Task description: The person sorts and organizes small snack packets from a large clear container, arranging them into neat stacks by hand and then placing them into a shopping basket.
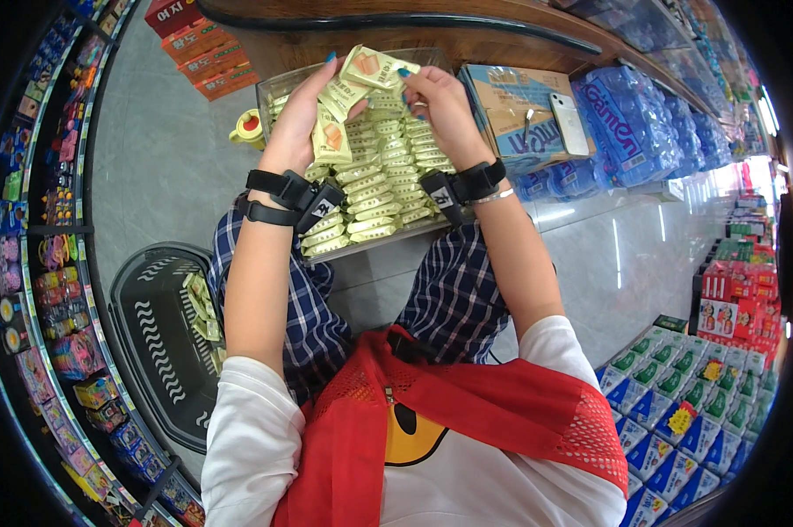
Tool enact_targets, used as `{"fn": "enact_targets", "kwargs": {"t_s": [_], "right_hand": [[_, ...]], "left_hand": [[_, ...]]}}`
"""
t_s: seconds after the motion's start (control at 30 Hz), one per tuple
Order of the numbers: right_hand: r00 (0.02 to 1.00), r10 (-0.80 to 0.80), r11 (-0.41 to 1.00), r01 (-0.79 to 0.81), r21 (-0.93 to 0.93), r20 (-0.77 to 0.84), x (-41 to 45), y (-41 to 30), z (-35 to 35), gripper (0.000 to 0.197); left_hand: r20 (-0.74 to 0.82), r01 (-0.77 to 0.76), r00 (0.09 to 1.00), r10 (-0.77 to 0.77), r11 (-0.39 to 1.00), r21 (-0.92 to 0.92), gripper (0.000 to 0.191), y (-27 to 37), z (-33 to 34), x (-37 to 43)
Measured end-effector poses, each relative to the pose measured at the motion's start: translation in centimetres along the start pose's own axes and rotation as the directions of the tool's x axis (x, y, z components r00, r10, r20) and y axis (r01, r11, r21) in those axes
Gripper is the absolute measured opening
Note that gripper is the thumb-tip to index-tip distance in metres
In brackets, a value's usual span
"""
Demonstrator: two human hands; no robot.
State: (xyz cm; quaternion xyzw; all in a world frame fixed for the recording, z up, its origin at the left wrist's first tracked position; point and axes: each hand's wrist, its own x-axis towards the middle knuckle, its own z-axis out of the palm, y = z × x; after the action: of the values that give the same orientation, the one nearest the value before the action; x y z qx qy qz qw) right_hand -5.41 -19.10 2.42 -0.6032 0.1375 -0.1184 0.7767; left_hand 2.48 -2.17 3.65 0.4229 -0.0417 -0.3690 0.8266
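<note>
My left hand (304, 112) holds several pale yellow wrapped snack packets (332, 139), fanned against its palm and fingers. My right hand (446, 109) pinches the right end of another snack packet (371, 67) between thumb and fingers; this one overlaps the top of those in the left hand. Both hands are above a clear plastic bin (363, 249), where matching packets (370, 197) stand in tight rows. The far part of the bin's contents is partly hidden by my hands.
Left of my legs, a dark shopping basket (156, 329) contains several similar packets (202, 306). A yellow container (248, 128) stands on the floor beside the bin. To the right, a cardboard box (512, 99) bears a phone (568, 124), near shrink-wrapped bottles (617, 122). Stocked shelves (60, 263) line the left.
</note>
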Motion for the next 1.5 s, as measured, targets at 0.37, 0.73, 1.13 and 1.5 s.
{"fn": "enact_targets", "kwargs": {"t_s": [0.37, 0.73, 1.13, 1.5], "right_hand": [[0.983, -0.040, 0.911, 0.109, -0.397, 0.177, -1.5, 1.9, 3.0, 0.035], [0.995, -0.100, 0.963, 0.095, -0.253, -0.009, -1.7, 1.7, 4.0, 0.025], [0.976, -0.194, 0.977, 0.201, -0.065, 0.102, -2.0, 0.6, 2.3, 0.031], [0.981, -0.136, 0.988, 0.144, -0.053, 0.138, -2.2, -0.5, 0.9, 0.034]], "left_hand": [[0.026, -0.140, 0.990, 0.138, 0.986, 0.087, 0.042, -0.9, 0.7, 0.3], [0.192, -0.439, 0.889, 0.415, 0.657, 0.613, 0.044, -2.1, 1.1, 0.4], [0.152, -0.368, 0.923, 0.353, 0.694, 0.620, 0.036, -1.6, 1.3, -0.2], [0.196, -0.232, 0.972, 0.129, 0.647, 0.726, 0.037, -1.5, 0.4, -0.1]]}}
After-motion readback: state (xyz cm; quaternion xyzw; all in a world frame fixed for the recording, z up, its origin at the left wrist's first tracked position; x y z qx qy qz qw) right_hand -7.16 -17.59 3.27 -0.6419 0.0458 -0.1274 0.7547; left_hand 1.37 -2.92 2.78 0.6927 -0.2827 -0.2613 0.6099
